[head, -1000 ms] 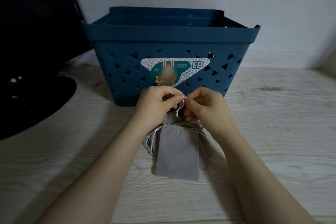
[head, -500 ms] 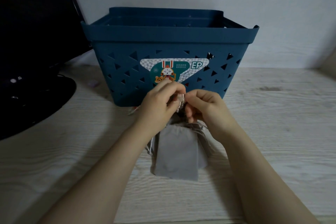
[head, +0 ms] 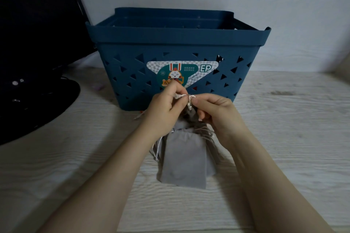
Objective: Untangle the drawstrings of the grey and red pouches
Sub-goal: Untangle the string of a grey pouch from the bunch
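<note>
One camera only, on person's head. Looks forward and down, close over worktop (head: 284, 138), facing blue basket (head: 178, 73) and wall behind.

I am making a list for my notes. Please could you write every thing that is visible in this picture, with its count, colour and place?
grey pouch: one, grey, flat on the table below the hands.
drawstrings: several, whitish, tangled at the pouch mouth and pinched between both hands; more loops at the pouch sides.
basket: one, dark blue, triangle holes, behind the hands, with a sticker on its front.
table: one, pale wood grain, under everything.
dark object: one, black, far left; unclear what it is.
red pouch: not clearly visible.
left hand: pinches a drawstring.
right hand: pinches a drawstring.
</note>
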{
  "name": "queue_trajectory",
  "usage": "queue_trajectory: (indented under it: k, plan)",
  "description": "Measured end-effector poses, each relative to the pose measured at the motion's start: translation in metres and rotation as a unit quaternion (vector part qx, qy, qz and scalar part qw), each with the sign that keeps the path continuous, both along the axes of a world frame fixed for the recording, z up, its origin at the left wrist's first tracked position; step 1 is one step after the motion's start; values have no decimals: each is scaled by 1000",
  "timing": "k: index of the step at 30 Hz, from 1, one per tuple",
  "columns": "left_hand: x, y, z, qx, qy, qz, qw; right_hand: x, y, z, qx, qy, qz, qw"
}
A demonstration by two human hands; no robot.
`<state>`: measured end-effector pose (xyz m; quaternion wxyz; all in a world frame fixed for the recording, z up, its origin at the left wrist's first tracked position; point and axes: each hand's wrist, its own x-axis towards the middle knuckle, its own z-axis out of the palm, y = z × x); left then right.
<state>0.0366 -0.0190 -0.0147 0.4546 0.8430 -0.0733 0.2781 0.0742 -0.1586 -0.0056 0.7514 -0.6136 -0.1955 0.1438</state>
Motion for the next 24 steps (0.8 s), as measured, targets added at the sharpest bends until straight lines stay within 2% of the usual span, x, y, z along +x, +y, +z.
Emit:
queue_trajectory:
  k: [2, 3, 4, 5, 6, 7, 8, 11, 14, 17, 20, 22, 24]
  plan:
    - [1, -2, 0, 11, 4, 0, 1000, 1, 1, -1, -5, -24, -43, 999]
    - [1, -3, 0, 14, 1, 0, 1000, 3, 2, -3, -38, -90, -87, 991]
    - [1, -3, 1, 19, -2, -1, 1000, 4, 2, -7, -96, -189, -137, 968]
    - [1, -3, 0, 25, -3, -2, 1000, 6, 2, -10, -164, -286, -179, 927]
    - [1, -2, 0, 33, 0, -1, 999, 9, 0, -12, -212, -356, -207, 886]
    - [1, -1, -1, 39, 3, 1, 999, 12, -3, -13, -236, -387, -210, 866]
    - [0, 0, -1, 40, 5, 5, 999, 14, -5, -14, -239, -380, -189, 874]
    - [2, 2, -3, 24, 9, 15, 1000, 14, -5, -10, -166, -235, -62, 956]
    - [2, 3, -1, -11, 6, 12, 1000, 10, 0, -6, -51, -114, -38, 991]
    - [1, 4, 4, -61, -9, 36, 997, 12, -5, 0, 76, 31, -47, 996]
    - [0, 5, 5, -84, -2, 22, 996, 12, -8, 4, 176, 160, -11, 971]
    - [0, 3, 4, -93, 25, 6, 995, 11, -6, 3, 228, 171, 27, 958]
    - [0, 1, 3, -121, 48, -9, 991, 9, -5, 3, 201, 125, 23, 971]
